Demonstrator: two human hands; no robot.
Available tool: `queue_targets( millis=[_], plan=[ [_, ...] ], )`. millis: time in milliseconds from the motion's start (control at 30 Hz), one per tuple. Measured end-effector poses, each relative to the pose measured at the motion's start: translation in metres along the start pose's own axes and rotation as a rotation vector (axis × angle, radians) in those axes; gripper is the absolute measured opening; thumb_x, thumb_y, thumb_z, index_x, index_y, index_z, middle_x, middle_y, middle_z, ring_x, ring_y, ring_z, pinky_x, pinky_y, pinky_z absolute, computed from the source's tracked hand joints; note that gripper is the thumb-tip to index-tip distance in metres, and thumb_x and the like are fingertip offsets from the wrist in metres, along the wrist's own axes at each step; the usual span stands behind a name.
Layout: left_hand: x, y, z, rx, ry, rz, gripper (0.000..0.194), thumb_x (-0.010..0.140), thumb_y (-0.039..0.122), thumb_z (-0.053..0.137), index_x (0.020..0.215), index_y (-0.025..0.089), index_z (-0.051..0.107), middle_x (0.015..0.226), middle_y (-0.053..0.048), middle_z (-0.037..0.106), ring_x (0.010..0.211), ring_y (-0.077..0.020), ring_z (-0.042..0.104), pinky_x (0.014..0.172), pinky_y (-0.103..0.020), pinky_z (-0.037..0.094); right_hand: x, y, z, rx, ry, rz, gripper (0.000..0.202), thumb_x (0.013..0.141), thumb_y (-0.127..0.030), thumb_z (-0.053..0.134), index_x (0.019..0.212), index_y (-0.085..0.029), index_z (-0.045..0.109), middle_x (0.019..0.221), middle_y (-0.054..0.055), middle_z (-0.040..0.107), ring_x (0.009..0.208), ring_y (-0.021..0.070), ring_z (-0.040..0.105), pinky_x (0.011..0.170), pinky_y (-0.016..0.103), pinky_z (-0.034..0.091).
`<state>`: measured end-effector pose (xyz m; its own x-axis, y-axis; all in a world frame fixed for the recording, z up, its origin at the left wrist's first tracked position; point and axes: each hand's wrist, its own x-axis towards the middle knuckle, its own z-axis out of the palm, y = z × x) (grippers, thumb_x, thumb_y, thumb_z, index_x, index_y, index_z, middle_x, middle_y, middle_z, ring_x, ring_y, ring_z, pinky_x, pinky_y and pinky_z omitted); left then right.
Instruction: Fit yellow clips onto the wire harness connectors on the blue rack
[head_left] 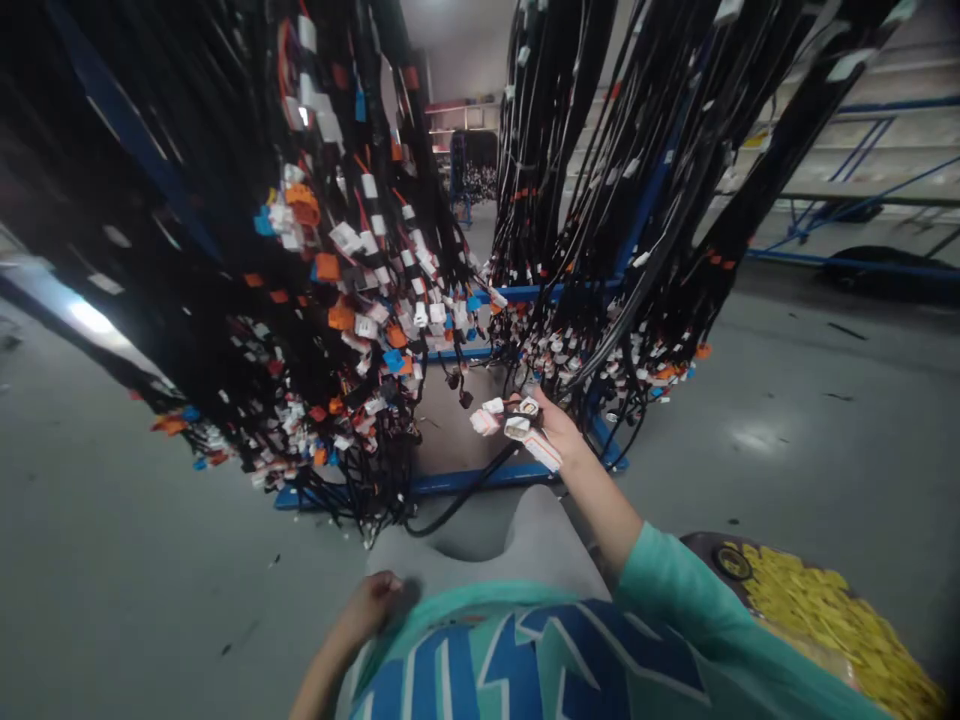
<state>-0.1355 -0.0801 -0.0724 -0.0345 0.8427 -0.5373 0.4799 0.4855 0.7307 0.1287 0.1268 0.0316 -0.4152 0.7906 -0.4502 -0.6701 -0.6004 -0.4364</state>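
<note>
In my right hand [556,428] lies a small bunch of white wire connectors [519,428], some with orange edging, held out in front of the blue rack. Its fingers are partly hidden behind the connectors. Dark cables trail from the bunch toward the hanging wire harnesses [577,200] on the right. My left hand [375,600] is low by my lap, its fingers curled and blurred; whether it holds something small I cannot make out. To the left hangs another thick mass of black harnesses [225,200], ending in white, orange and blue connectors [367,320].
A blue metal rack frame [465,482] stands on the grey floor [750,440] between the harness bundles. By my right side is a container of yellow pieces [825,610]. Shelves and a blue-legged table [847,205] stand farther back. One black cable [469,495] loops near my knees.
</note>
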Motion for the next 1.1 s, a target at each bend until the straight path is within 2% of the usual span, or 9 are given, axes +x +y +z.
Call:
queue_targets(
  millis=[133,233,333,433,633,767,867,1000,1100],
  plan=[
    [-0.029,0.041,-0.012,-0.068,-0.044,0.118,0.045,0.060,0.064,0.048,0.063,0.019,0.044,0.047,0.005,0.034,0.043,-0.0094,0.033,0.042,-0.023,0.028,-0.027,0.012,0.010,-0.043,-0.062,0.037,0.048,0.094,-0.043,0.027,0.076,-0.012,0.059,0.054,0.003,0.060,0.049,0.0146,0.058,0.052,0.027,0.050],
    [-0.048,0.085,-0.017,-0.125,0.001,0.327,0.041,0.065,0.057,0.052,0.069,0.016,0.050,0.056,0.003,0.043,0.050,-0.0092,0.040,0.048,-0.022,0.036,-0.041,0.018,0.010,-0.049,-0.100,0.080,0.047,0.093,-0.043,0.028,0.078,-0.011,0.060,0.053,0.002,0.060,0.046,0.0135,0.056,0.049,0.025,0.048],
    [-0.057,0.123,-0.015,-0.092,0.002,0.493,0.035,0.071,0.050,0.052,0.076,0.016,0.055,0.063,0.001,0.049,0.056,-0.0102,0.046,0.054,-0.022,0.039,-0.048,0.024,0.010,-0.012,-0.126,0.117,0.046,0.093,-0.043,0.030,0.081,-0.011,0.059,0.057,0.003,0.062,0.049,0.0133,0.057,0.051,0.025,0.048],
    [-0.055,0.146,-0.005,-0.034,-0.038,0.611,0.032,0.074,0.045,0.050,0.080,0.015,0.057,0.064,0.000,0.051,0.056,-0.0103,0.047,0.055,-0.022,0.039,-0.051,0.029,0.009,0.022,-0.111,0.108,0.046,0.093,-0.043,0.029,0.079,-0.010,0.059,0.059,0.004,0.063,0.051,0.0132,0.057,0.053,0.024,0.048],
    [-0.039,0.150,0.007,0.118,-0.094,0.657,0.033,0.080,0.043,0.043,0.086,0.014,0.057,0.072,-0.003,0.059,0.062,-0.0138,0.052,0.058,-0.024,0.041,-0.053,0.035,-0.013,-0.058,-0.068,0.026,0.041,0.093,-0.039,0.033,0.072,-0.013,0.057,0.051,0.001,0.060,0.048,0.0145,0.059,0.051,0.025,0.046],
    [-0.020,0.135,-0.001,0.497,0.034,0.519,0.032,0.079,0.035,0.043,0.097,0.014,0.060,0.082,-0.009,0.065,0.078,-0.0222,0.060,0.072,-0.032,0.043,-0.048,0.049,-0.039,-0.242,0.090,-0.104,0.025,0.089,-0.027,0.044,0.071,-0.014,0.055,0.052,-0.001,0.060,0.050,0.0125,0.061,0.049,0.021,0.043],
    [-0.003,0.130,-0.003,0.509,0.116,0.484,0.038,0.078,0.037,0.044,0.104,0.014,0.058,0.099,-0.013,0.065,0.089,-0.0253,0.060,0.081,-0.036,0.043,-0.042,0.066,-0.045,-0.427,0.126,-0.242,0.007,0.077,-0.020,0.058,0.075,-0.015,0.054,0.054,-0.002,0.061,0.049,0.0110,0.059,0.049,0.020,0.041],
    [0.019,0.151,0.015,0.183,0.206,0.654,0.063,0.071,0.050,0.051,0.121,0.012,0.047,0.129,-0.017,0.048,0.117,-0.0273,0.047,0.096,-0.039,0.038,-0.038,0.093,-0.031,-0.711,0.009,-0.379,0.028,0.064,-0.025,0.069,0.086,-0.018,0.054,0.063,-0.003,0.063,0.064,0.0152,0.061,0.067,0.028,0.048],
    [0.035,0.177,0.031,0.151,0.182,0.723,0.059,0.066,0.049,0.056,0.112,0.012,0.053,0.121,-0.016,0.055,0.113,-0.0293,0.050,0.096,-0.041,0.037,-0.041,0.109,-0.023,-0.979,-0.208,-0.417,0.040,0.059,-0.029,0.073,0.094,-0.020,0.057,0.089,0.002,0.065,0.092,0.0202,0.059,0.089,0.036,0.044]
  ],
)
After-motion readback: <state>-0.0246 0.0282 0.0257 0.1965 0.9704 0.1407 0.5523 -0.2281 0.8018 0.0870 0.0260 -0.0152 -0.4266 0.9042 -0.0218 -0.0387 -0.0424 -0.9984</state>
